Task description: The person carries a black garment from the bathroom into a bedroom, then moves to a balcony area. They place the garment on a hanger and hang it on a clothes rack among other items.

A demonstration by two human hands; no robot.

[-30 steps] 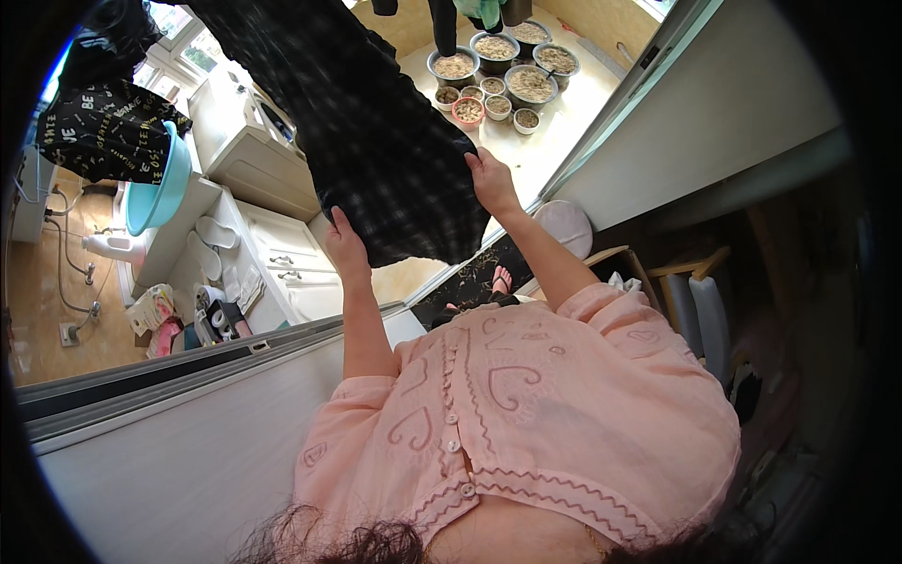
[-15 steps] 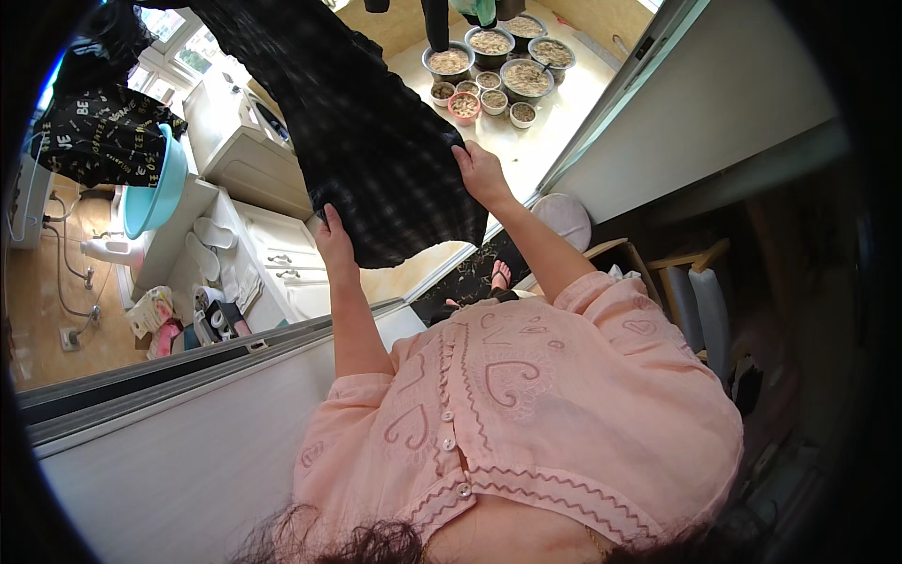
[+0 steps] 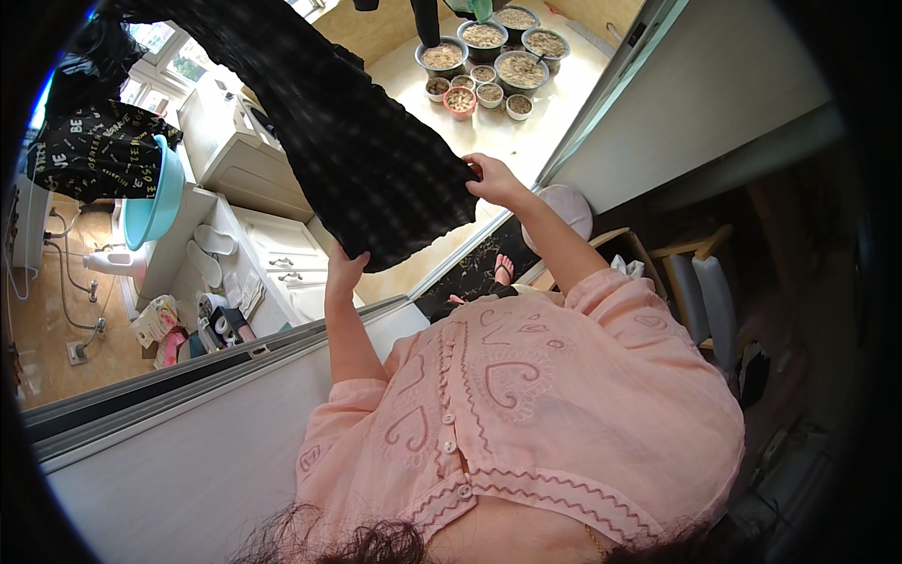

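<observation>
A long black garment with a faint check pattern hangs down from above, its upper end outside the view. My left hand is closed on the lower left corner of its hem. My right hand pinches the right edge of the hem between thumb and fingers. Between both hands the cloth is spread, with a slightly wavy lower edge. Whether it is a skirt or a dress cannot be told.
Several pots and bowls of soil-like stuff stand on the far floor. At left, a black printed cloth hangs by a light-blue basin. White slippers lie beside a cabinet. A sliding door stands at right.
My left hand has slid down to the hem's lower corner, and my right hand has shifted slightly right and outward along its edge. The garment's hem has drawn up a little.
</observation>
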